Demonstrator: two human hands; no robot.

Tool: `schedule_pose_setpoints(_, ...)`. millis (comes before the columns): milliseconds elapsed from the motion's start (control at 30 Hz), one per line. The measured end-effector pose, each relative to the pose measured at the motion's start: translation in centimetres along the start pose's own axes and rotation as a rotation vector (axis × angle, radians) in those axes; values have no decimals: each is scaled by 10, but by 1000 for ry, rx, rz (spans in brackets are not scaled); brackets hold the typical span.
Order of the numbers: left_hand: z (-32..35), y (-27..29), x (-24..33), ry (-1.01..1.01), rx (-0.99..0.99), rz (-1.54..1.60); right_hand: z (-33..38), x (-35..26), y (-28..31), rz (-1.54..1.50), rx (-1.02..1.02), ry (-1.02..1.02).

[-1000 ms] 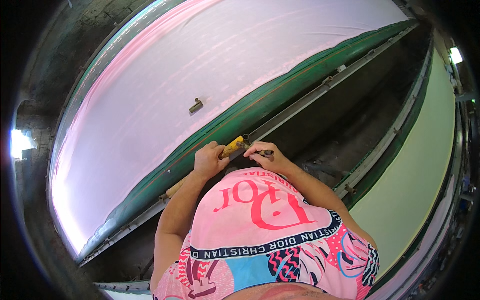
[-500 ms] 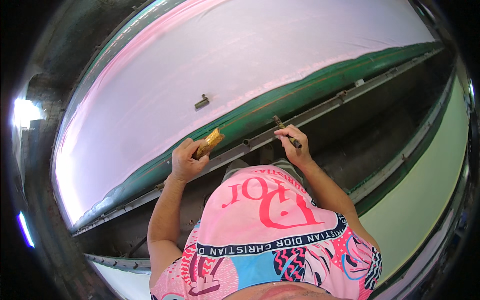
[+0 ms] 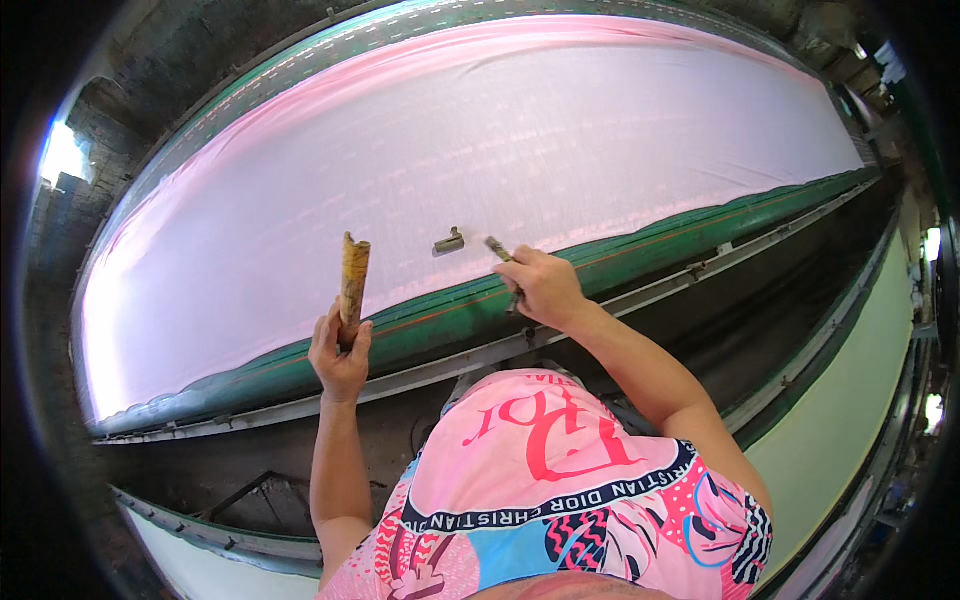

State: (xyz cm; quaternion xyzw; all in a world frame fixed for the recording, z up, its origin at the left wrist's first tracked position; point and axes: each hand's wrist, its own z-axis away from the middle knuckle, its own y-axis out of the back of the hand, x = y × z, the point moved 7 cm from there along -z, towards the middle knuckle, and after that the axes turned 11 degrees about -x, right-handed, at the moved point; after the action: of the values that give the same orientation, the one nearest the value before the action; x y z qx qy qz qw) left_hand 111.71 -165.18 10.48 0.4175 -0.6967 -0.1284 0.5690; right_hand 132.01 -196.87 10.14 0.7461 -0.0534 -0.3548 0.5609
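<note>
My left hand (image 3: 340,350) is closed around the lower end of a yellow-brown, worn tube-like piece (image 3: 354,280), which stands nearly upright in my grip at the table's near edge. In my right hand (image 3: 545,288), a short, dark, mottled stick (image 3: 497,248) is pinched between the fingers; its tip points up and left over the pale pink fabric (image 3: 620,150). Between the two hands, a small T-shaped metal piece (image 3: 450,241) lies on the fabric. The exact kind of these three pieces cannot be made out.
The fabric covers a long table with a green edge (image 3: 640,240). A metal rail (image 3: 620,310) with small fittings runs along its near side. Behind me, past a dark gap, another long table carries pale green material (image 3: 850,400). Bright light enters at far left.
Both hands have moved out toward the fabric. The left hand has turned the yellow-brown piece more upright. The right hand has shifted left, bringing its stick over the fabric near the T-shaped piece.
</note>
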Motion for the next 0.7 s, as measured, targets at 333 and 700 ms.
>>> schedule_pose_setpoints(333,12,4,-56,145,9,82,-19,-56,-52,-98,-165,121)
schedule_pose_setpoints(700,-82,-120,56,14,-421,50,121,63,20,-390,200,-235)
